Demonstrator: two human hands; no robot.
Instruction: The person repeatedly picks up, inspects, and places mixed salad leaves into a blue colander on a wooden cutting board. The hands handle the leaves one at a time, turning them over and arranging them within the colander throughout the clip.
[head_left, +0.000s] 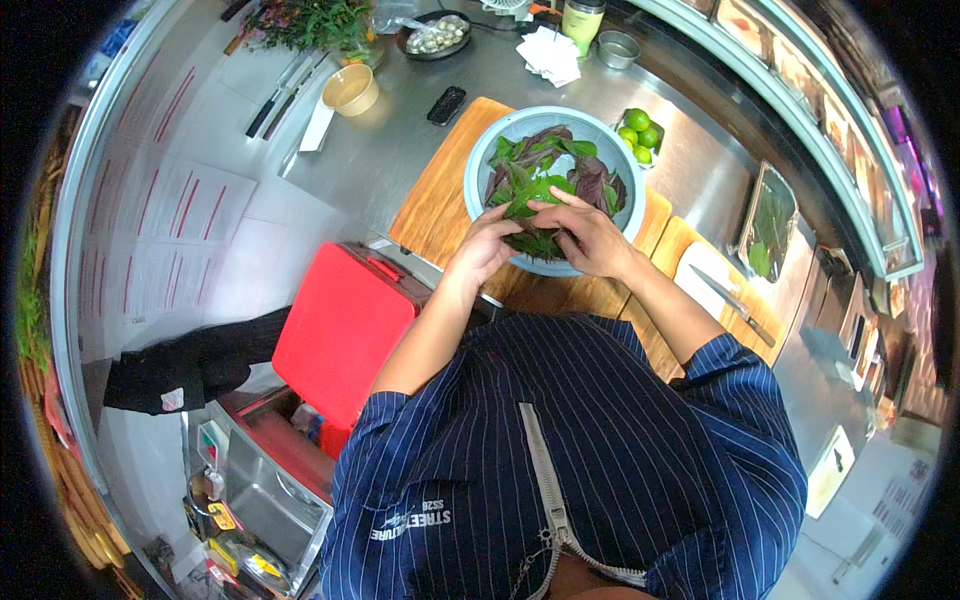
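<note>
A light blue colander (637, 201) holds loose leafy herbs, some with purple leaves (591, 184) and some green. Over its near side my left hand (484, 244) and my right hand (589, 232) hold a bunch of green leaves (541, 196) between them. Thumb and fingers of the left grip the bunch's left edge, while the right fingers lie across its top and right side. Dark stems (536, 244) show below the leaves, between the hands. Part of the grip is hidden by the leaves. Under the colander is a wooden cutting board (439, 191).
To the right, a knife (731, 304) lies across a white board (694, 277) on a second wooden board (656, 345). Limes (637, 120) sit behind the colander. A phone (447, 105) and a tan bowl (350, 90) stand left. A red-lidded bin (345, 330) is beside my left arm.
</note>
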